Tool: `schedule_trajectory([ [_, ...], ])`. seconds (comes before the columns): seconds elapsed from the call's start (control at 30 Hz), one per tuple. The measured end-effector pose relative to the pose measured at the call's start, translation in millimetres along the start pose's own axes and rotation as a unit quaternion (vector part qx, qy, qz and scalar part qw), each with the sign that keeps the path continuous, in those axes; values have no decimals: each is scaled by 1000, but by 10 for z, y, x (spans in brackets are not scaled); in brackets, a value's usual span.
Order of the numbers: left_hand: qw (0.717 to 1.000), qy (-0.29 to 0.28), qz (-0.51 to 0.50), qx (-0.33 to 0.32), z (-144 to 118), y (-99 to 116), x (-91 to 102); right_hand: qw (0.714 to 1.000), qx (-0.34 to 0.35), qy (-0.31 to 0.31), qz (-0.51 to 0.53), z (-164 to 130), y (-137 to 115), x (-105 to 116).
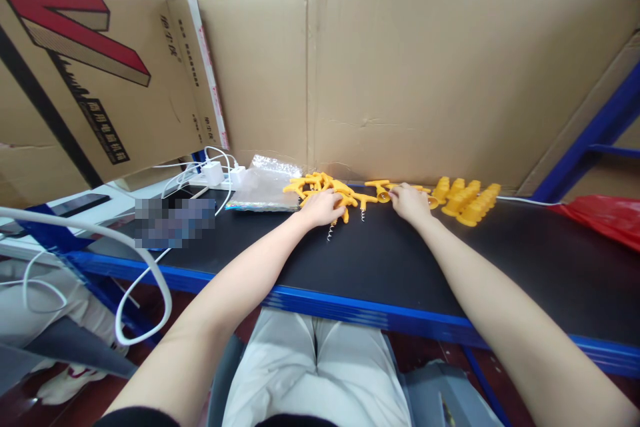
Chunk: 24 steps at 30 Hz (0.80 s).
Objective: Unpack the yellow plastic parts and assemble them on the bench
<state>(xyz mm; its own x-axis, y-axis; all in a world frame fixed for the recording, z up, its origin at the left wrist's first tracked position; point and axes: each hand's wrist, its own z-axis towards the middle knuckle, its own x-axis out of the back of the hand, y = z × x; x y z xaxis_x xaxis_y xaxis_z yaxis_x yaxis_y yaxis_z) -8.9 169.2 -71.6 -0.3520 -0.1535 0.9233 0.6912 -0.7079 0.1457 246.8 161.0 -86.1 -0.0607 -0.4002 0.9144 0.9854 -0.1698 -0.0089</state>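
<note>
My left hand reaches into a pile of yellow T-handled corkscrews, its fingers curled over a yellow handle. Below those fingers a metal spiral sticks out. Another corkscrew lies just right of the pile, its spiral pointing toward me. My right hand is closed, with its fingertips at a small yellow cup-shaped piece; the fingers partly hide the contact. A second yellow cup shows beside that hand. Behind it lies one more yellow handle.
Stacked yellow cups stand in rows to the right. A clear plastic bag lies left of the pile, near white chargers and cables. Red plastic sits at far right. Cardboard walls the back; a blue edge runs in front.
</note>
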Motion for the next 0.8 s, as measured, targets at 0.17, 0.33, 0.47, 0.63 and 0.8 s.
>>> schedule_trajectory([
  [0.17, 999, 1, -11, 40, 26, -49, -31, 999, 22, 25, -26, -1, 11, -51],
  [0.33, 999, 25, 20, 34, 31, -62, -42, 998, 37, 36, -42, 3, 5, -71],
  [0.47, 997, 24, 10, 66, 32, -49, -24, 997, 45, 44, -35, 9, -2, -75],
  [0.63, 991, 43, -27, 126, 46, -49, -14, 998, 40, 44, -7, 31, 39, -106],
  [0.8, 985, 86, -85, 122, 53, -112, -9, 999, 13, 17, 29, 58, 66, -107],
])
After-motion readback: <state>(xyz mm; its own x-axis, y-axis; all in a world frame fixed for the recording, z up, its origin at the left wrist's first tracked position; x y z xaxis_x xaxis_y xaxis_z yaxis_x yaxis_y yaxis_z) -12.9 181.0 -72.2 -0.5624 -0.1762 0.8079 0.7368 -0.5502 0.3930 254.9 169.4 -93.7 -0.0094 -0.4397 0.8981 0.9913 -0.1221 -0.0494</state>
